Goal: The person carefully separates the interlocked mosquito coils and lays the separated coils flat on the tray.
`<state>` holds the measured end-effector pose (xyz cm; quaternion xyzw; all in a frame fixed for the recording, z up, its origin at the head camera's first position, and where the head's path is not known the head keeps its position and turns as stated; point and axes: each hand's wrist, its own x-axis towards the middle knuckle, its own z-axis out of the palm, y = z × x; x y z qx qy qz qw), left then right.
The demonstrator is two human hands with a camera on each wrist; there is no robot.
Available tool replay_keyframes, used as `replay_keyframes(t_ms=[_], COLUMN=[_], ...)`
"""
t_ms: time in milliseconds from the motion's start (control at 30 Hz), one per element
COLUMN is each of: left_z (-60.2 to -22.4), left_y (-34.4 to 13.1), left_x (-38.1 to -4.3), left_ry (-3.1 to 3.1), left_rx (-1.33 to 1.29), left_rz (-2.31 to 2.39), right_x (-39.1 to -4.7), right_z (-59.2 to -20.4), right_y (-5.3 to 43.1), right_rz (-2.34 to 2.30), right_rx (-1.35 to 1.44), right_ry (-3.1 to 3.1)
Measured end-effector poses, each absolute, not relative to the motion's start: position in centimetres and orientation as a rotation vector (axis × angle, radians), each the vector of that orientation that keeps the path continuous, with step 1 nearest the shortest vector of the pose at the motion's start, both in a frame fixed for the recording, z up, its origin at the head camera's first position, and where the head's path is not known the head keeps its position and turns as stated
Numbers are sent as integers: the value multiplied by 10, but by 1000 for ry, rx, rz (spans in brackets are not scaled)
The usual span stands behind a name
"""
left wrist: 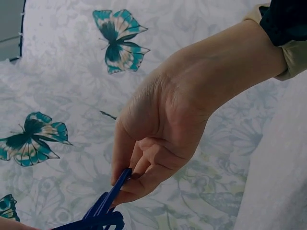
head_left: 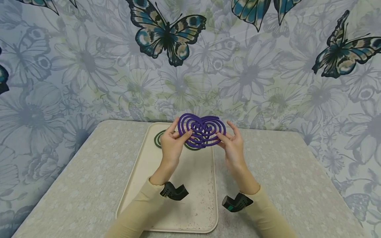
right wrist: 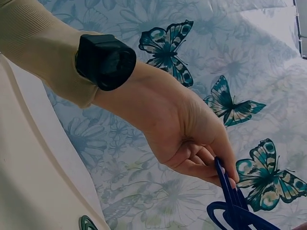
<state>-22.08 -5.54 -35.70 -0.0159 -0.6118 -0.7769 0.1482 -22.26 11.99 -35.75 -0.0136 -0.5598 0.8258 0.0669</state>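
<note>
A pair of overlapping purple mosquito coils (head_left: pixel 200 125) is held up over the far end of a cream tray (head_left: pixel 191 170). My left hand (head_left: pixel 172 147) pinches their left edge between thumb and fingers, and my right hand (head_left: pixel 233 150) pinches the right edge the same way. From the left wrist, the coils (left wrist: pixel 103 206) appear nearly edge-on below the left hand (left wrist: pixel 160 124). In the right wrist view their rim (right wrist: pixel 225 184) sits between thumb and fingers of the right hand (right wrist: pixel 187 129). Dark green coils (head_left: pixel 157 140) lie on the tray behind, partly hidden.
The tray rests on a table with a pale patterned cover (head_left: pixel 268 165). Behind the table hangs a cloth (head_left: pixel 250 72) printed with flowers and butterflies. Black wrist cameras (head_left: pixel 175 191) are strapped over both sleeves. Brown specks dot the tray's right side.
</note>
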Motion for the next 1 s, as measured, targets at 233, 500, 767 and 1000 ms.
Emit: replay_keyframes(t_ms=[233, 500, 767, 1000], left_z=[-356, -351, -345, -342], left_y=[-59, -68, -76, -81], left_x=[-224, -225, -228, -228], left_ry=[-1738, -1863, -1973, -2028], left_rx=[-49, -52, -122, -159], left_rz=[-2332, -2364, -2446, -2473], right_x=[-225, -228, -232, -232], right_z=[-353, -347, -339, -337], right_y=[126, 136, 149, 155], right_rz=[2497, 2504, 2541, 2588], right_rx=[4, 40, 105, 160], right_ry=[-1689, -1749, -1830, -1854])
